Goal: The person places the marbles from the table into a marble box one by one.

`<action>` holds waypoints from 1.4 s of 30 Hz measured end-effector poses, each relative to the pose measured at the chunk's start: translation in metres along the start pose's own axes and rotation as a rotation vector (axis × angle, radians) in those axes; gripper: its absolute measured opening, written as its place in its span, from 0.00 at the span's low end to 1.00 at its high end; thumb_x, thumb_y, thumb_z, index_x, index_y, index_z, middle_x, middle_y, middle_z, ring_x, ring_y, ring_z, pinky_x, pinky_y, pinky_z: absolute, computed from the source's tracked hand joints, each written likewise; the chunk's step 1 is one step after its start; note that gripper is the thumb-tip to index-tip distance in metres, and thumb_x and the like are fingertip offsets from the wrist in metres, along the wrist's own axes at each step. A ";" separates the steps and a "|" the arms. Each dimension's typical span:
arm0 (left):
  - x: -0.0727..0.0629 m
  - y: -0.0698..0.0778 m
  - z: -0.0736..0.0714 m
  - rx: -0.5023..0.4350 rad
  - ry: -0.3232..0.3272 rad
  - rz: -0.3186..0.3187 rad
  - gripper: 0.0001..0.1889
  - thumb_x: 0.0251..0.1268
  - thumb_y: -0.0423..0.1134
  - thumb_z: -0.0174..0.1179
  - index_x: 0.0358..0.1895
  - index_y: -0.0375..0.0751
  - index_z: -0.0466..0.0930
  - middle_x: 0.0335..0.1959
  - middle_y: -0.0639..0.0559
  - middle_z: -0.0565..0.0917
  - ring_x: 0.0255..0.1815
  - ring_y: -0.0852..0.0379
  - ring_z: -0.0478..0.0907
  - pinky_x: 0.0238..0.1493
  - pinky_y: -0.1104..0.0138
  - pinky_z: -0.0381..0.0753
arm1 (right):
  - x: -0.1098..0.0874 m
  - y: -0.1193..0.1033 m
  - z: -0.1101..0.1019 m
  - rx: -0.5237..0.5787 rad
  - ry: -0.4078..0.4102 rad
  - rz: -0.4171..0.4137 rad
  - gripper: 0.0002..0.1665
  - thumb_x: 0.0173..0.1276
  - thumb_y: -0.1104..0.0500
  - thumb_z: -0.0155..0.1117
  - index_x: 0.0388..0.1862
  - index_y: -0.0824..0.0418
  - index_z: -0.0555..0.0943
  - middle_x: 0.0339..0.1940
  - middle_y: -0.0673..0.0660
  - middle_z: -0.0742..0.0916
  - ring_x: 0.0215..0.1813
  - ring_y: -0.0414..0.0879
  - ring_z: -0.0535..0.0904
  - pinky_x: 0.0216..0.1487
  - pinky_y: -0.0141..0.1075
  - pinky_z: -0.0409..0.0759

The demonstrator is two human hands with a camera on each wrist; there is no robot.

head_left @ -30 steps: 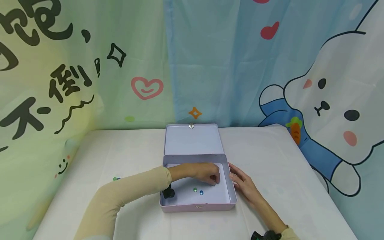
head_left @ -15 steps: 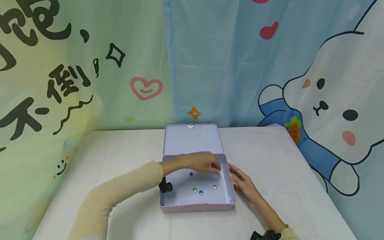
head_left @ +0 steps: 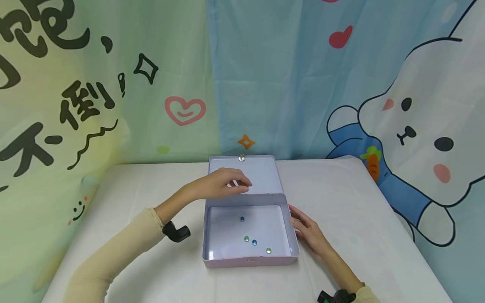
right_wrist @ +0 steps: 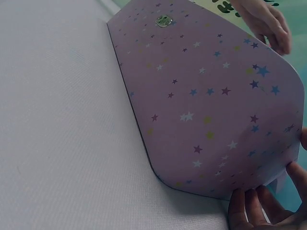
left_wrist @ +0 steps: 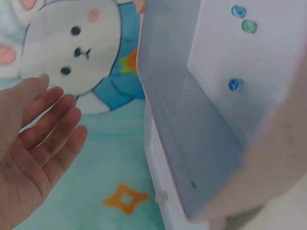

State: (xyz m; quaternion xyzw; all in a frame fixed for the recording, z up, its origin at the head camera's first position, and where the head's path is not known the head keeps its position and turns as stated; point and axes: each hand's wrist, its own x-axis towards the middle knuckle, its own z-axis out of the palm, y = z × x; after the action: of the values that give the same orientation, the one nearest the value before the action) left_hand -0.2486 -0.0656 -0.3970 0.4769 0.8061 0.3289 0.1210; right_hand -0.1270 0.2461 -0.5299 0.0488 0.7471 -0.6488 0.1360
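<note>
An open tin box (head_left: 251,261), lilac inside and pink with stars outside, stands on the table, its lid (head_left: 261,172) folded back. On its floor lie several small glass marbles: a dark blue marble (head_left: 242,219) behind, a green marble (head_left: 246,239) beside a lighter blue marble (head_left: 254,242), and another green marble (head_left: 268,250) near the front wall. My left hand (head_left: 223,184) hovers in front of the lid, fingers loosely bent, palm bare in the left wrist view. My right hand (head_left: 308,231) rests its straight fingertips (right_wrist: 252,206) against the box's right side.
White cloth covers the table (head_left: 341,189). Behind it hangs a printed curtain (head_left: 257,84) with a rabbit and hearts. A metal clasp (right_wrist: 164,20) sits on the box's front. My left forearm crosses the table's left part and hides what lies beneath.
My left hand has lifted out of the box and moved back and left. A green marble came into sight in the box and rolled toward its front. My right hand stays put.
</note>
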 end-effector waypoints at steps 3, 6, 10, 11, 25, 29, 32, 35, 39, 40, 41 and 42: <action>-0.019 -0.010 -0.005 -0.037 0.053 -0.058 0.12 0.70 0.43 0.58 0.53 0.49 0.82 0.48 0.58 0.85 0.47 0.66 0.80 0.51 0.71 0.81 | 0.000 0.001 0.001 0.005 -0.003 0.000 0.33 0.75 0.52 0.53 0.76 0.53 0.59 0.76 0.62 0.65 0.75 0.58 0.62 0.70 0.53 0.68; -0.039 -0.020 -0.009 -0.064 0.118 -0.106 0.12 0.70 0.44 0.58 0.53 0.50 0.81 0.49 0.59 0.85 0.49 0.65 0.80 0.52 0.68 0.81 | 0.001 0.002 0.001 0.008 -0.009 -0.009 0.33 0.75 0.53 0.52 0.76 0.53 0.59 0.76 0.63 0.65 0.74 0.58 0.63 0.70 0.53 0.69; -0.066 -0.033 -0.016 -0.063 0.199 -0.174 0.12 0.69 0.43 0.59 0.52 0.50 0.82 0.49 0.58 0.85 0.50 0.63 0.80 0.51 0.66 0.81 | 0.001 0.003 0.001 0.000 -0.011 -0.017 0.33 0.75 0.53 0.53 0.76 0.53 0.60 0.75 0.63 0.66 0.71 0.52 0.67 0.68 0.50 0.71; -0.073 -0.037 -0.017 -0.060 0.214 -0.194 0.12 0.69 0.43 0.59 0.52 0.50 0.82 0.49 0.57 0.85 0.50 0.62 0.80 0.51 0.66 0.82 | 0.001 0.003 0.001 -0.002 -0.010 -0.017 0.33 0.75 0.53 0.53 0.76 0.53 0.60 0.75 0.63 0.67 0.69 0.48 0.69 0.67 0.49 0.72; -0.181 -0.076 -0.006 0.030 0.364 -0.374 0.10 0.70 0.39 0.58 0.50 0.44 0.82 0.46 0.50 0.86 0.46 0.63 0.81 0.46 0.71 0.82 | 0.001 0.000 -0.001 0.001 -0.017 -0.023 0.33 0.75 0.53 0.53 0.76 0.54 0.60 0.75 0.62 0.66 0.60 0.31 0.72 0.61 0.35 0.75; -0.201 -0.085 0.002 0.062 0.360 -0.420 0.11 0.69 0.36 0.58 0.50 0.38 0.82 0.46 0.44 0.86 0.45 0.61 0.81 0.43 0.71 0.82 | 0.001 -0.001 -0.004 -0.007 -0.011 -0.022 0.33 0.75 0.53 0.53 0.76 0.53 0.59 0.75 0.62 0.66 0.58 0.26 0.72 0.62 0.35 0.74; -0.216 -0.089 0.007 0.129 0.342 -0.449 0.10 0.66 0.32 0.60 0.48 0.34 0.82 0.44 0.44 0.86 0.43 0.55 0.82 0.41 0.69 0.83 | 0.001 -0.002 -0.004 -0.013 -0.014 -0.015 0.34 0.75 0.52 0.53 0.77 0.53 0.59 0.75 0.62 0.66 0.58 0.25 0.72 0.63 0.37 0.73; -0.229 -0.092 0.010 0.177 0.319 -0.464 0.09 0.63 0.30 0.62 0.46 0.33 0.83 0.41 0.45 0.86 0.40 0.53 0.82 0.39 0.67 0.83 | 0.001 -0.001 -0.004 -0.009 -0.013 -0.010 0.34 0.75 0.52 0.53 0.76 0.53 0.59 0.75 0.61 0.66 0.58 0.26 0.72 0.62 0.35 0.74; -0.243 -0.096 0.014 0.191 0.304 -0.465 0.08 0.61 0.30 0.64 0.42 0.34 0.84 0.36 0.49 0.86 0.35 0.57 0.81 0.37 0.68 0.83 | 0.001 0.000 -0.003 0.011 -0.018 -0.012 0.34 0.75 0.53 0.53 0.77 0.54 0.59 0.75 0.62 0.65 0.57 0.25 0.72 0.58 0.29 0.75; -0.245 -0.097 0.014 0.193 0.298 -0.462 0.08 0.60 0.29 0.65 0.42 0.34 0.85 0.35 0.50 0.86 0.34 0.59 0.81 0.36 0.68 0.83 | 0.001 0.000 -0.003 0.016 -0.019 -0.011 0.34 0.75 0.53 0.53 0.77 0.54 0.59 0.76 0.62 0.65 0.57 0.25 0.73 0.57 0.28 0.75; -0.248 -0.098 0.015 0.196 0.291 -0.463 0.08 0.59 0.29 0.65 0.41 0.34 0.85 0.34 0.51 0.85 0.34 0.60 0.80 0.36 0.68 0.83 | 0.001 0.001 -0.003 0.019 -0.020 -0.012 0.34 0.75 0.53 0.53 0.77 0.55 0.58 0.76 0.63 0.65 0.57 0.24 0.73 0.57 0.28 0.75; -0.250 -0.099 0.016 0.197 0.284 -0.462 0.08 0.58 0.29 0.66 0.41 0.35 0.85 0.34 0.52 0.85 0.34 0.61 0.80 0.36 0.68 0.83 | 0.001 0.001 -0.003 0.022 -0.021 -0.011 0.34 0.75 0.53 0.53 0.77 0.55 0.58 0.76 0.63 0.65 0.56 0.24 0.73 0.56 0.28 0.75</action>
State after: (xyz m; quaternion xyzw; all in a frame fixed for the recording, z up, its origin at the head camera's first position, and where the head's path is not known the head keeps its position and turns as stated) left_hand -0.1795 -0.3039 -0.5027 0.2392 0.9302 0.2765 0.0317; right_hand -0.1283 0.2488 -0.5311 0.0395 0.7387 -0.6583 0.1397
